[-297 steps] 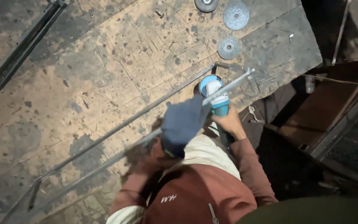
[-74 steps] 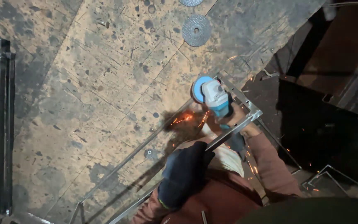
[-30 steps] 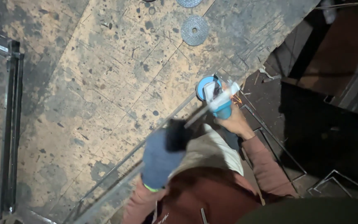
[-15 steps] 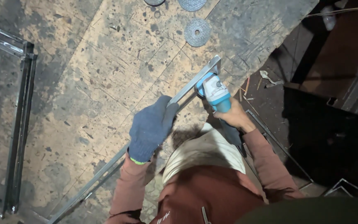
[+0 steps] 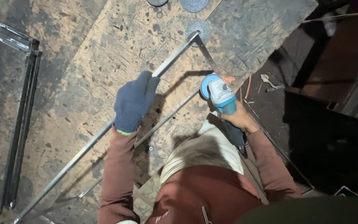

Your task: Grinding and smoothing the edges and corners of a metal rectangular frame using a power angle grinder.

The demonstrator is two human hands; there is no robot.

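Note:
My left hand (image 5: pixel 133 101), in a dark blue glove, grips the upper rail of a thin steel frame (image 5: pixel 172 56) that lies tilted across a worn wooden board (image 5: pixel 83 62). Bare, my right hand (image 5: pixel 239 118) holds a blue and white angle grinder (image 5: pixel 218 93). Its disc sits against the frame's short end bar, and a few orange sparks show beside it. The frame's corner points up toward a grey disc (image 5: pixel 199 28).
Two more round discs (image 5: pixel 193 4) lie at the board's top edge. A stack of finished steel frames (image 5: pixel 17 108) lies at the far left. Dark floor with scraps and metal pieces (image 5: pixel 270 81) is to the right of the board.
My gloved left hand has slid up the frame and gripped the upper rail. The frame has swung so its corner points toward the discs. The grinder now touches the end bar, with sparks.

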